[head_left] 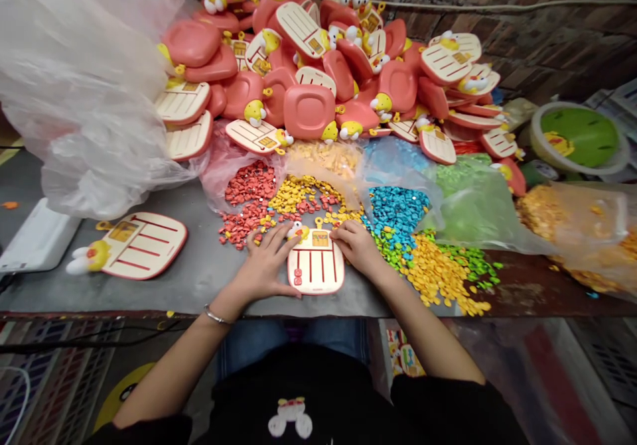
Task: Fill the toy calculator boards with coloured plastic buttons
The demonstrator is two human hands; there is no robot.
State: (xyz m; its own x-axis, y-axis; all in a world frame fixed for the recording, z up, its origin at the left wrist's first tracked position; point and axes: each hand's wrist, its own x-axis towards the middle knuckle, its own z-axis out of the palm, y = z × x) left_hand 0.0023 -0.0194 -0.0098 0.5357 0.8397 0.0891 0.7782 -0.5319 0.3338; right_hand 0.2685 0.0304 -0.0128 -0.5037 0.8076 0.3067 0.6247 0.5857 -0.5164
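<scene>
The toy counting board (316, 269) lay flat on the grey bench (199, 286) at its near edge, right in front of the person, cream face and red rails up; its long axis ran away from the person, with the chick head (297, 231) and the yellow label (320, 238) at the far end pointing toward the heap of pink boards (308, 110), and the rounded end nearest the body; a few red beads (298, 277) sat low on its left rail. The left hand (263, 266) rested on the bench against the board's left edge, its grip spread, fingers flat and fanned toward the chick head; a thin bracelet (216, 316) circled that wrist. The right hand (355, 246) sat at the board's far right corner, fingers curled down onto it; whether that grip pinched anything could not be told. Just beyond the board lay loose piles of beads: red (249, 183), yellow (293, 193), blue (398, 207), and orange-yellow (440, 276) mixed with green (472, 262) to the right. A second board (142, 246) lay well to the left, its long axis across the bench, chick head pointing left; a clear plastic bag (74, 80) bulged behind it.
</scene>
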